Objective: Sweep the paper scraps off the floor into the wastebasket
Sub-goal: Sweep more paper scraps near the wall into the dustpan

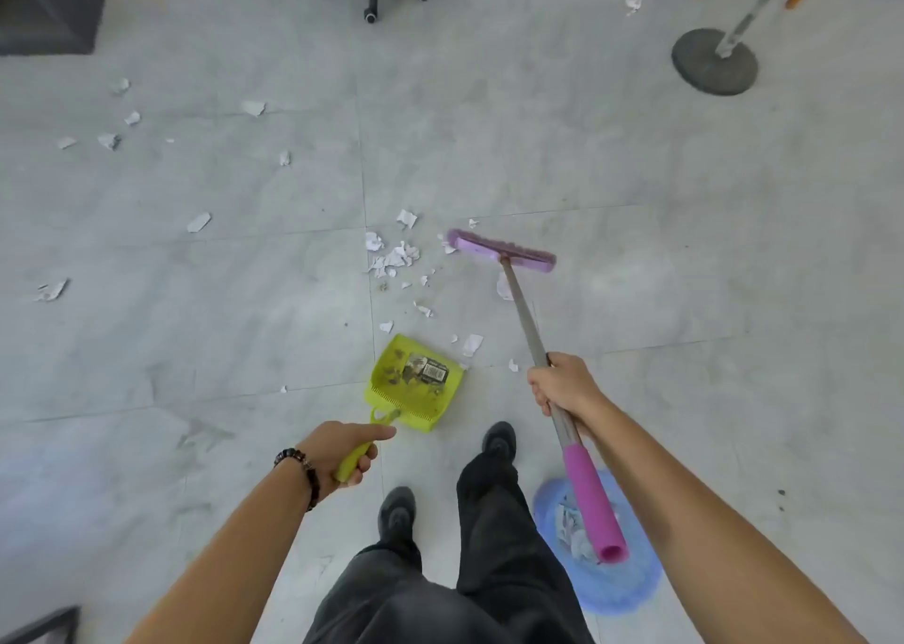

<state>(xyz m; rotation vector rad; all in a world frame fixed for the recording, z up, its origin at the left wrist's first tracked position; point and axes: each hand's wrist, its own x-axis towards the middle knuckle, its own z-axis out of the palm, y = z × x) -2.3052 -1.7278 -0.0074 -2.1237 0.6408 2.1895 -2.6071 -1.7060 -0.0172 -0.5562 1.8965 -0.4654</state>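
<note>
Two hands grasp tools: left hand (342,448) grips the lime-green plastic dustpan (416,382); right hand (562,384) clenches the purple-headed, metal-shafted broom (501,251) beside white paper scraps (394,257).

floor (636,164): grey tiles; paper scraps (394,257) scattered; dustpan (416,379); wastebasket (626,594)

Single wide-angle view from a camera worn on the person's head, facing forward and down.

The camera looks steeply down over both forearms, which enter from the bottom edge. The left hand (342,452) and right hand (562,384) sit close, in the lower middle. Nearer than the hands, the person's own legs (489,570) and shoes (397,511) show. Beyond the hands, the tiled floor (636,154) stretches to the top edge.
</note>
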